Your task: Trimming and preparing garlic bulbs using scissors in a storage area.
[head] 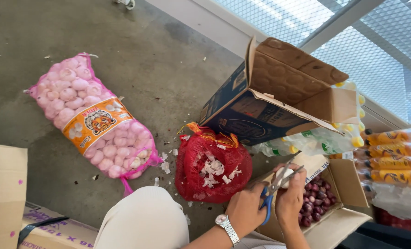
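Observation:
My left hand [244, 208], with a wristwatch, grips blue-handled scissors [273, 189] whose blades point up and to the right. My right hand [291, 199] holds a white garlic bulb [286, 177] against the blades. Both hands hover over the left rim of an open cardboard box [348, 184] holding small red shallots [317, 203]. Just left of my hands a red mesh bag [212, 170] sits on the floor with white garlic skins on top. A full pink mesh sack of garlic [92, 115] lies further left.
A dark blue cardboard box [261, 101] with open flaps lies behind the red bag, on wrapped yellow-capped bottles [325, 138]. Wrapped packs of orange drink bottles [394, 157] are stacked at right. Cardboard boxes [4, 193] stand at lower left. My knee [145, 221] is below; garlic skins litter the concrete floor.

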